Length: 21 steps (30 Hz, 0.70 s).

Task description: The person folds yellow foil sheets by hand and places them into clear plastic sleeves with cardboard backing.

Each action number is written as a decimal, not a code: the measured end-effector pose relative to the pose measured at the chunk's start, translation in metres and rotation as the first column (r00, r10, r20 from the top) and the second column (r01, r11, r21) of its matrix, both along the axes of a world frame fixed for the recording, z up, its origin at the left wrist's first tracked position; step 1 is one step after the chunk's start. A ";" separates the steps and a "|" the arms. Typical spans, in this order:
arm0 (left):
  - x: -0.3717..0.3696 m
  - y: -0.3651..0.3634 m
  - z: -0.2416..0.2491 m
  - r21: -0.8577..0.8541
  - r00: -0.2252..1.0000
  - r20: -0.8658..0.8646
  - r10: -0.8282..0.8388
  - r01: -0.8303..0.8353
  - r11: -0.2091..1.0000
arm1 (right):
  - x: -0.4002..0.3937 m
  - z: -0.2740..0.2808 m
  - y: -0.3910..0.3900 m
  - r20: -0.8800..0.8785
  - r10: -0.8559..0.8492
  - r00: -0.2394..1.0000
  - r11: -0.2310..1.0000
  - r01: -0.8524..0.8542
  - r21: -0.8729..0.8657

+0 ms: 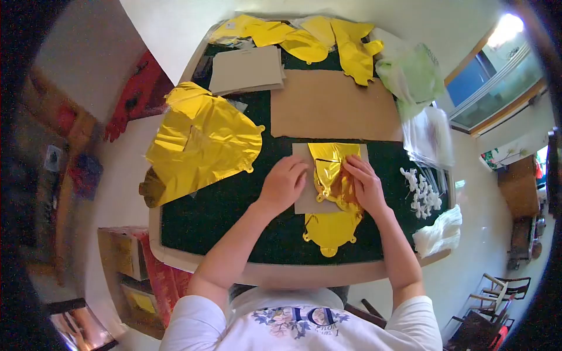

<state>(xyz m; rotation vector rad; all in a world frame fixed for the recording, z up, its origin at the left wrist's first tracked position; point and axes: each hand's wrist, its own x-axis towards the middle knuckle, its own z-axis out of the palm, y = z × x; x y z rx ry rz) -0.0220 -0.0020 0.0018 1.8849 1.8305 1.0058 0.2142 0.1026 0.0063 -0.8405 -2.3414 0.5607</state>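
Observation:
A shiny gold foil balloon (pixel 331 231) lies flat and uninflated, partly folded over a grey card (pixel 301 205). Its lower end with small tabs hangs past the card's near edge. My right hand (pixel 366 184) is closed on the right side of the foil, its fingertips at the crease. Over the card's left edge rests my left hand (pixel 285 184), fingers curled together; what they hold, if anything, is hidden. A larger gold foil balloon (pixel 205 137) is spread out to the left.
Behind the card lies a brown cardboard sheet (pixel 336 105), with a stack of grey cards (pixel 246 69) at its left. More gold foil balloons (pixel 354 50) line the back edge. Clear plastic bags (pixel 427 137), white ribbon bundles (pixel 421 196) and a crumpled white bag (pixel 439 231) sit at right.

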 end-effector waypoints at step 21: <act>-0.001 -0.004 -0.012 0.069 0.929 -0.365 0.062 -0.039 0.997 | 0.018 0.006 0.016 0.213 -0.353 0.911 0.723 0.410 -0.556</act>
